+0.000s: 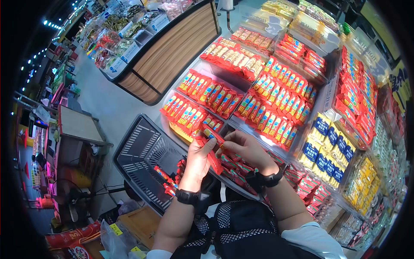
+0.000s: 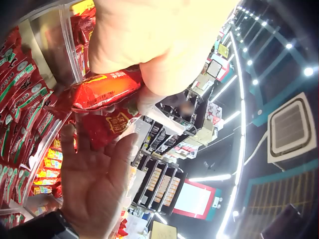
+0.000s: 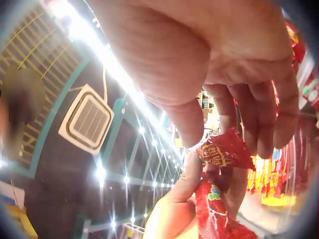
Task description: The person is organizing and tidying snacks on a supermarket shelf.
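Two red-wrapped snack packets are between my hands, over the rim of a grey basket (image 1: 137, 146). My left hand (image 1: 198, 162) grips the lower red packet (image 1: 214, 162), its thumb lying across. The upper packet (image 1: 211, 133), with a blue and yellow label, stretches toward my right hand (image 1: 250, 149), which pinches its end between thumb and fingers. In the left wrist view a glossy red packet (image 2: 107, 90) sticks out from under the left palm. From the right wrist, a crimped red wrapper end (image 3: 227, 150) shows below the right fingers. Several red packets (image 1: 166, 179) lie in the basket.
Tiered bins of red snack packets (image 1: 269, 99) rise ahead, with blue and yellow packs (image 1: 327, 149) to the right. Red and green packets (image 1: 239, 172) fill a bin beneath my right forearm. A wood-panelled counter (image 1: 172, 54) stands across the aisle; a table (image 1: 79, 125) is at left.
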{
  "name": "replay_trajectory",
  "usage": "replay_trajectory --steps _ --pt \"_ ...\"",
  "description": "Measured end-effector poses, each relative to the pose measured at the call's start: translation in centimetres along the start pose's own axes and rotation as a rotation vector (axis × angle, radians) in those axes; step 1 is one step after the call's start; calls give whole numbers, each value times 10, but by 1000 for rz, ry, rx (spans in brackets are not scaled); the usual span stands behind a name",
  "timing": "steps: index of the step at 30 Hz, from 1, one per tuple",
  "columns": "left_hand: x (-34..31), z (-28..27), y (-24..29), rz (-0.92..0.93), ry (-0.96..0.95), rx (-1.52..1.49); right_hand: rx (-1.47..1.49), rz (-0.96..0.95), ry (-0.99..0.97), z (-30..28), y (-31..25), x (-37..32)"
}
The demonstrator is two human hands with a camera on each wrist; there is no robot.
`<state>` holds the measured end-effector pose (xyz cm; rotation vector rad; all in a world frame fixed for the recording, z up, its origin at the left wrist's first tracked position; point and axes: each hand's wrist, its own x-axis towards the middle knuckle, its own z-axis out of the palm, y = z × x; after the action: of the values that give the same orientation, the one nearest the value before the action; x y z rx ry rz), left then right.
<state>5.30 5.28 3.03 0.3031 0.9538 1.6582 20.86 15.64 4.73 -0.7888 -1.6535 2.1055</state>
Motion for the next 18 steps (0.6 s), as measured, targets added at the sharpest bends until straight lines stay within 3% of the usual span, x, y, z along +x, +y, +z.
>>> replay_trajectory --steps 1,3,8,9,11,12,14,18 --pt "1 1 -2 9 24 8 -1 -2 3 1 2 1" --pt "1 4 -5 11 38 18 -314 -92 108 3 4 2" --pt "2 -2 -13 44 73 103 -97 -5 105 -12 17 7" --pt "1 -3 -12 39 82 126 -74 -96 186 -21 19 10" --pt "-4 -5 -10 19 77 144 28 -29 415 -48 35 26" --pt "-6 -7 -10 6 97 120 26 -31 416 -65 46 32" --pt "-8 -11 -11 -3 112 95 6 115 641 -95 68 44" --pt "-10 -15 -15 2 128 54 -20 114 769 -108 80 58"
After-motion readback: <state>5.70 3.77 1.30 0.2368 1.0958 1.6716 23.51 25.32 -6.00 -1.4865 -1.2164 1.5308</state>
